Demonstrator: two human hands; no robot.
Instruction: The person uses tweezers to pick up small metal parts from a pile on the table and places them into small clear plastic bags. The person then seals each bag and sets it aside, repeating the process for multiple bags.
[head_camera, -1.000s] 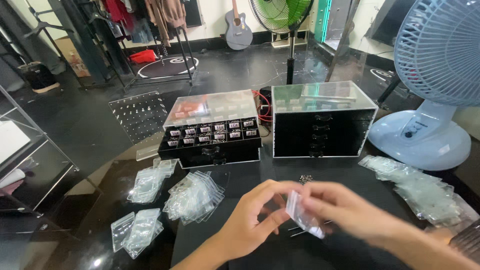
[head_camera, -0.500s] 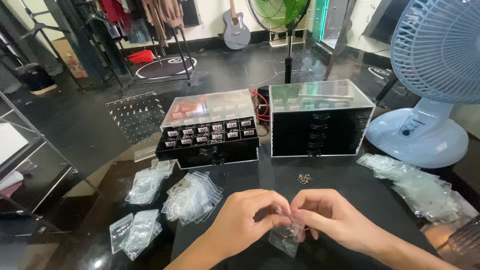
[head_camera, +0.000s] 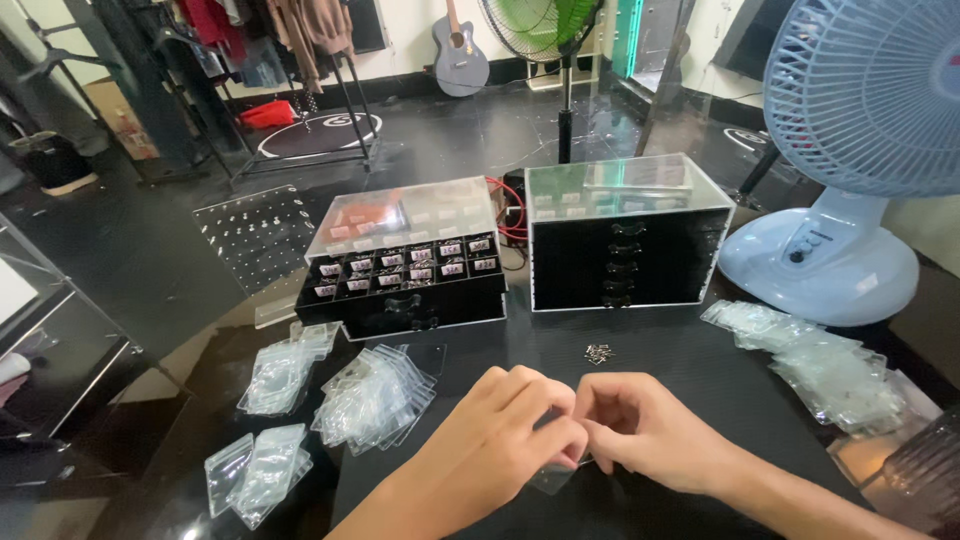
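Low in the middle of the frame, my left hand (head_camera: 500, 440) and right hand (head_camera: 640, 440) meet fingertip to fingertip, both pinching a small clear plastic zip bag (head_camera: 553, 478), soft and glossy, that hangs just under my knuckles over the dark ribbed mat (head_camera: 700, 370). Just above my hands lies a little heap of tiny metal pieces (head_camera: 598, 353). To the left are fanned piles of the same limp bags (head_camera: 375, 400); above centre stand two boxy black drawer cases (head_camera: 625, 245) with clear acrylic lids.

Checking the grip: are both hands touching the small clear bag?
Touching. The head view shows the left hand and right hand pinching the small clear bag between their fingertips, no gap visible.
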